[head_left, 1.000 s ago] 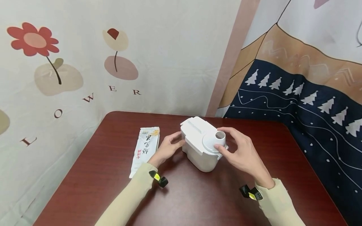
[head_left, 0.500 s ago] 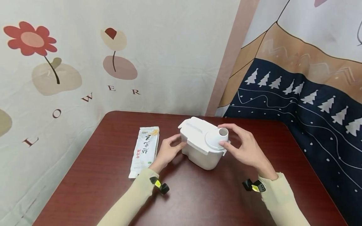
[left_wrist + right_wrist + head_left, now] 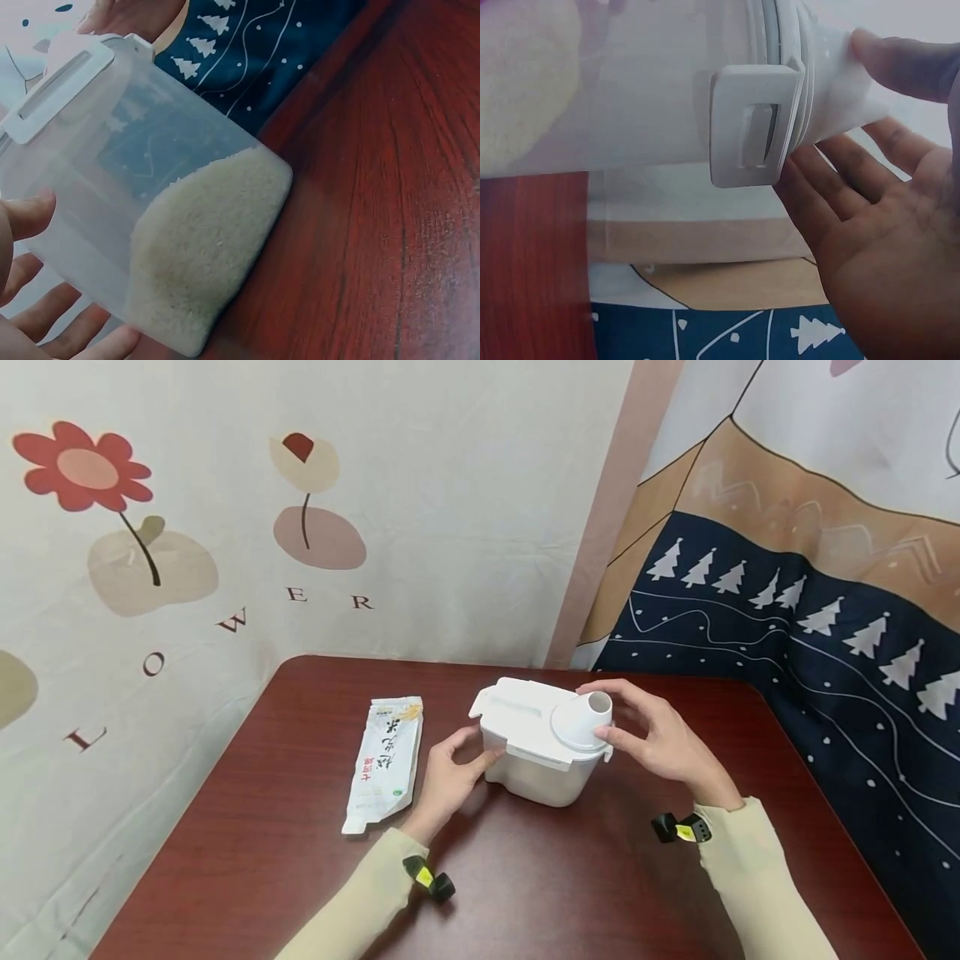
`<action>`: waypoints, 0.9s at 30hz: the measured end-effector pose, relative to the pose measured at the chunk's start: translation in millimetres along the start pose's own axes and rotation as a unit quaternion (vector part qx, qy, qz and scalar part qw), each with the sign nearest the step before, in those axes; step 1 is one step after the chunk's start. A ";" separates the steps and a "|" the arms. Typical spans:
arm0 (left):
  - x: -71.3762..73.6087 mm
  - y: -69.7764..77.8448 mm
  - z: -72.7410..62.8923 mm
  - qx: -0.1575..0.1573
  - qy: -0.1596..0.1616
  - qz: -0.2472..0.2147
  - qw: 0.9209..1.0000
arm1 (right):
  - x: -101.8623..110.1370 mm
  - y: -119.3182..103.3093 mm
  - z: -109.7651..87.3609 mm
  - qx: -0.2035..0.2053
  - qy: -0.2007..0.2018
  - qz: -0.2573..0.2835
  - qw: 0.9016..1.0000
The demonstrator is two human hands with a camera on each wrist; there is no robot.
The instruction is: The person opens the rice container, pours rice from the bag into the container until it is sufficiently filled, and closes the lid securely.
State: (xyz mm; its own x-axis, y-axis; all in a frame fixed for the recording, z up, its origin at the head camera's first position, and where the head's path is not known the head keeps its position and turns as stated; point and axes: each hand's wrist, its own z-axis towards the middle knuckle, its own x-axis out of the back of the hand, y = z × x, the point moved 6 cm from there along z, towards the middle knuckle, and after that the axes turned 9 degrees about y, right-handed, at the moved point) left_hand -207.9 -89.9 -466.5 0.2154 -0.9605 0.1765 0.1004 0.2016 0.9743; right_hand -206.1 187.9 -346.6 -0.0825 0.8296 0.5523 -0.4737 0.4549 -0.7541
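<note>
A rice storage box (image 3: 536,774) with a translucent body and a white lid (image 3: 517,710) stands on the table. In the left wrist view, rice (image 3: 210,240) shows through its wall, heaped at the bottom. A white funnel-shaped spout (image 3: 577,722) rises from the lid's right end. My left hand (image 3: 447,779) grips the box's left end, its thumb on the near side and its fingers round the far side. At the other end, my right hand (image 3: 670,739) holds the spout between thumb and fingers. A white latch (image 3: 750,127) hangs beside that hand in the right wrist view.
A white printed packet (image 3: 384,760) lies flat to the left of the box, close to my left forearm. The dark red-brown table (image 3: 540,893) ends at a patterned curtain (image 3: 465,510) behind and a dark blue tree-print cloth (image 3: 750,618) at the right.
The box has turned on the table: its spout end has swung right and away, its left end slightly nearer. Both hands have moved with it and keep their hold.
</note>
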 end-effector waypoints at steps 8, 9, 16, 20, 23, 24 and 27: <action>0.6 1.9 11.4 -0.014 -0.065 -0.015 0.998 | 0.6 -6.0 -3.9 -0.001 0.020 -0.033 0.999; 0.3 1.8 13.6 -0.015 -0.079 -0.027 0.996 | 0.8 -7.4 -4.7 -0.003 0.025 -0.037 0.999; -4.9 6.3 27.4 -0.043 -0.174 -0.122 0.976 | 0.4 -15.0 -12.0 -0.006 0.070 -0.066 0.995; -7.5 6.6 32.6 -0.041 -0.209 -0.142 0.967 | -0.7 -18.1 -16.3 -0.008 0.107 -0.074 0.991; -8.7 4.4 34.7 -0.036 -0.224 -0.136 0.964 | -3.1 -19.6 -18.6 -0.007 0.121 -0.074 0.990; -9.0 3.5 35.3 -0.037 -0.228 -0.136 0.963 | -3.8 -19.8 -18.9 -0.006 0.123 -0.074 0.990; -9.6 2.3 36.3 -0.046 -0.234 -0.141 0.961 | -5.0 -19.5 -19.0 -0.003 0.127 -0.070 0.989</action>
State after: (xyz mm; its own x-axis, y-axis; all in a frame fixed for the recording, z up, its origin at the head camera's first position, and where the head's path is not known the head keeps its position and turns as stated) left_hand -245.0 -87.1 -460.8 -0.2924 -0.9559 -0.0288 0.1813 -0.0850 0.9797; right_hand -179.8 181.1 -341.5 0.2064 0.8131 0.5443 -0.4602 0.5716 -0.6793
